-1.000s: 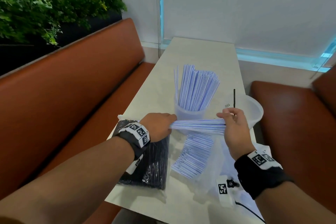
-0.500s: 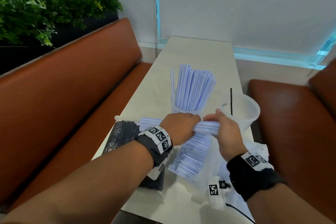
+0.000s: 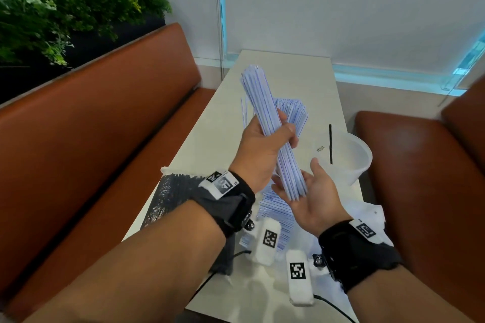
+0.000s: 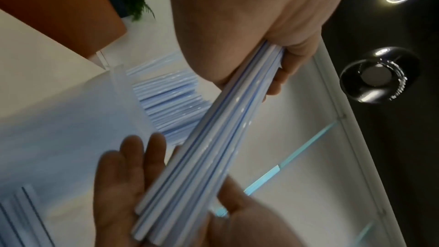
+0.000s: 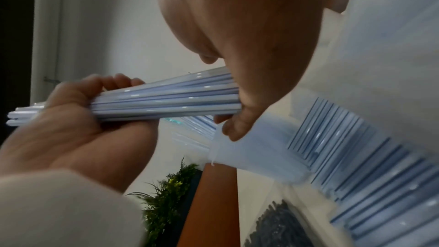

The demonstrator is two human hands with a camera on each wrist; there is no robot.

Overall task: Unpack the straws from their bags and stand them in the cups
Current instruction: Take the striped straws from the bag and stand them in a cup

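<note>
Left hand: my left hand is wrapped around the middle of a bundle of white-and-blue straws, thumb in front and fingers curled behind, holding it nearly upright with the top leaning away from me.
Right hand: my right hand lies flat and palm up under the bundle; the lower straw ends rest on my palm and my fingers stay straight.
Bundle: it sits between my two hands, above the table.
Filled cup: just beyond my left hand, mostly hidden by the bundle, a cup holds more striped straws standing upright; the cup itself I cannot make out.
Second cup: a clear cup stands past my right hand with one black straw standing in it.
Striped bag: beneath my hands lies a clear bag of striped straws.
Black bag: below my left wrist lies a bag of black straws.
Surroundings: brown benches run along both sides, with green plants past the left one.
</note>
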